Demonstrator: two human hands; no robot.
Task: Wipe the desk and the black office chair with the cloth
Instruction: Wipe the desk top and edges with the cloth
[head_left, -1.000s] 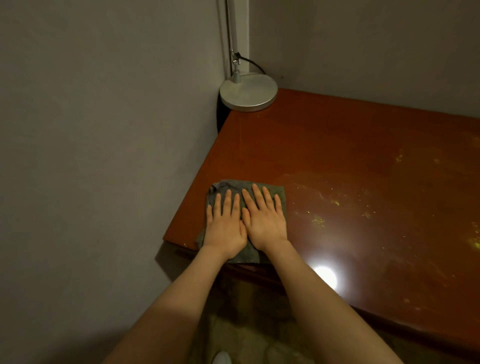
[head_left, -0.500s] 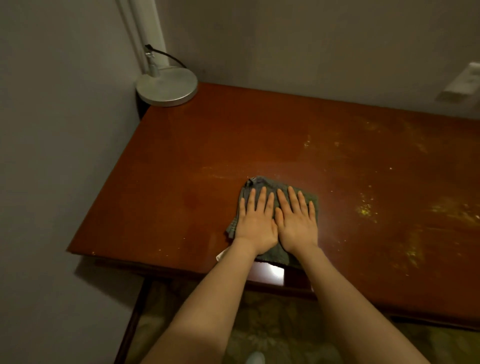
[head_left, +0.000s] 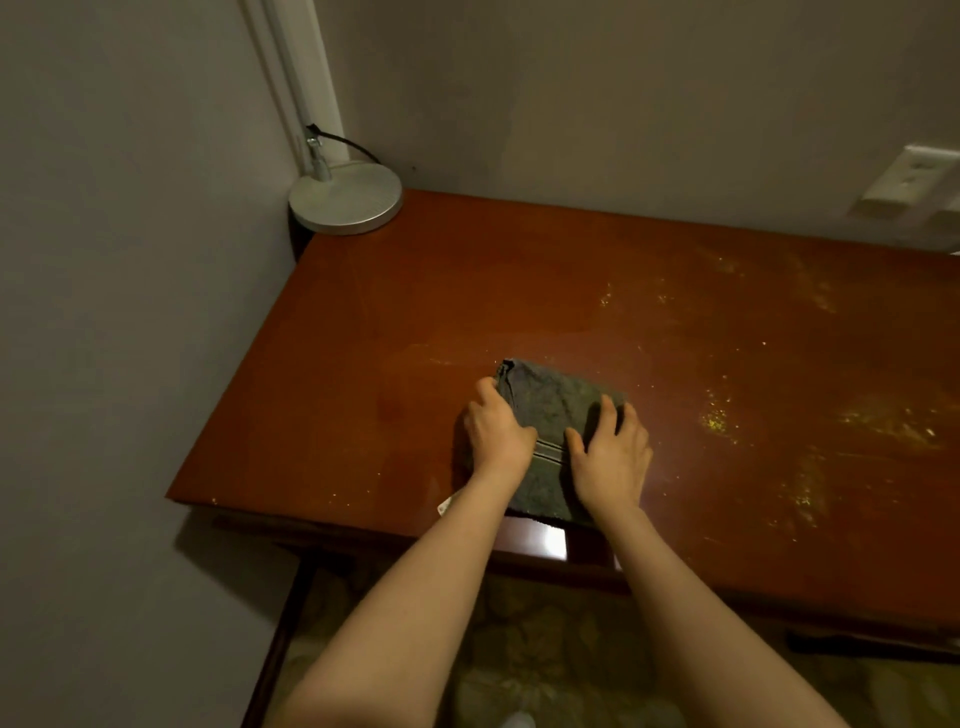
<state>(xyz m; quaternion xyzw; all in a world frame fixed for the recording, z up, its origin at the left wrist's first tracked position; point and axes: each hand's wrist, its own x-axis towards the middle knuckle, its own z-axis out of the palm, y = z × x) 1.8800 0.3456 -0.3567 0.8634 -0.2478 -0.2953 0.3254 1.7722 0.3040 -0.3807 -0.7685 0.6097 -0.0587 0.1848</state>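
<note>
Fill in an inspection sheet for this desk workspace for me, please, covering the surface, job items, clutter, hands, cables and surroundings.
Surface: glossy reddish-brown wooden desk, with yellowish specks scattered across its right half.
Job's things: grey folded cloth lies on the desk near the front edge; black office chair not in view.
Clutter: round silver metal lamp base in the far left corner.
Hands: left hand grips the cloth's left edge; right hand curls its fingers over the right edge.
Cables: black cable runs from the lamp stem toward the back wall.
Surroundings: grey walls, white wall plate at right, patterned floor below.
</note>
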